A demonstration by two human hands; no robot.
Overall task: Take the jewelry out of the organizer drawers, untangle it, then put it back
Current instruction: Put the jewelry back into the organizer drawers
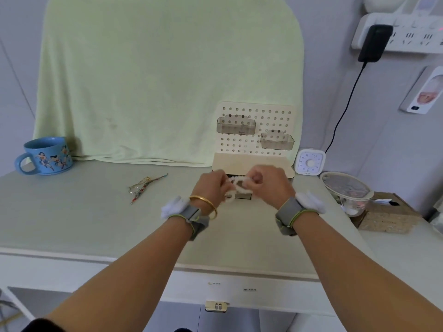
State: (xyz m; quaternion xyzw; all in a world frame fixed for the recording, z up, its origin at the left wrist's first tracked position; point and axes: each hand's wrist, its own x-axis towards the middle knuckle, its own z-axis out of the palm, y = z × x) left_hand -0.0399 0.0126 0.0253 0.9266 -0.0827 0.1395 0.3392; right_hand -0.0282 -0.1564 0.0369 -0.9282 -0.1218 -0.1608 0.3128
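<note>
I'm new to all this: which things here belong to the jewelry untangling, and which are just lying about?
Job: white bead strand held by left hand and right hand; organizer; colourful strands on the table.
Lying about: blue mug; timer; covered bowl; tissue box; green towel.

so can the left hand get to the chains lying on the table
Probably not yet: nothing blocks the way to the chains, but the left hand is busy pinching the white beads.

Numerals ring the white timer [310,162] dial, too blurred to read.
</note>
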